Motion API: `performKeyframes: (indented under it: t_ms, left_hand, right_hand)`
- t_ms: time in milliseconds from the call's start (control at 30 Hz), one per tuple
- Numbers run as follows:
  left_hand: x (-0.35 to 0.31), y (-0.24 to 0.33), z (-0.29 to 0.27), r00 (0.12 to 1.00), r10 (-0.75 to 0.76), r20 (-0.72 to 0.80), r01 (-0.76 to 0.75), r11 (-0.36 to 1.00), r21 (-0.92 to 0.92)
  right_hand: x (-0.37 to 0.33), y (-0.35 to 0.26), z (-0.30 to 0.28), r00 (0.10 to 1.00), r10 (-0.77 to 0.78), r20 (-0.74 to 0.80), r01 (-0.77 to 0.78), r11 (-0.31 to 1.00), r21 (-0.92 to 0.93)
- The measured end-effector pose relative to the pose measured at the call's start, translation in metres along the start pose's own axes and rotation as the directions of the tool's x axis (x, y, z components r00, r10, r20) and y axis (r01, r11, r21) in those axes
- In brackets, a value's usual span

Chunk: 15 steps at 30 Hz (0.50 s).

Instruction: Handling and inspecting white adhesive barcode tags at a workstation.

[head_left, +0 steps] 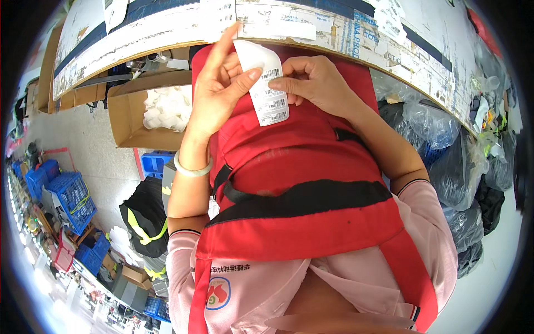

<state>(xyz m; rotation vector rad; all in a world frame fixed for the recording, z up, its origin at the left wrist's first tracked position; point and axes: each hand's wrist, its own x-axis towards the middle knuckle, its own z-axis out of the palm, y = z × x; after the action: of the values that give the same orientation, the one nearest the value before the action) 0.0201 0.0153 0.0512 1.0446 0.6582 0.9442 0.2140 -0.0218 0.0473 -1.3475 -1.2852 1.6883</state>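
A strip of white barcode labels [272,104] hangs between my two hands, in front of my red apron [300,161]. Its upper end curls over and shows a blank white back. My left hand [225,83] has its thumb pressed on the strip's left edge, while the index finger points up toward the table edge. From the right, my right hand [314,83] pinches the strip's other edge between thumb and curled fingers. A pale bangle [193,170] circles my left wrist.
Ahead runs a worn white tabletop [334,33] with papers and dark strips. Below its left part stands a cardboard box [125,119] holding white scraps [167,108]. Bagged goods [453,161] pile up at right. Blue crates [75,200] and a black bundle [146,214] lie at left.
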Motion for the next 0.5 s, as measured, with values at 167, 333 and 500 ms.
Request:
performKeyframes:
  t_ms: [167,333,500]
  left_hand:
    - [0.002,-0.005,-0.011,0.991,-0.097,0.095,0.076,0.976,0.206]
    - [0.001,-0.014,-0.024,0.934,-0.337,0.116,0.285,0.902,0.324]
    - [0.002,-0.014,-0.015,0.944,-0.329,0.028,0.308,0.908,0.286]
  right_hand:
    - [-0.001,-0.002,0.001,0.999,-0.035,-0.019,0.035,0.999,-0.034]
    - [-0.001,0.005,-0.001,0.999,-0.026,-0.026,0.025,0.999,-0.038]
    - [0.004,0.008,-0.007,0.932,-0.335,-0.135,0.292,0.919,-0.265]
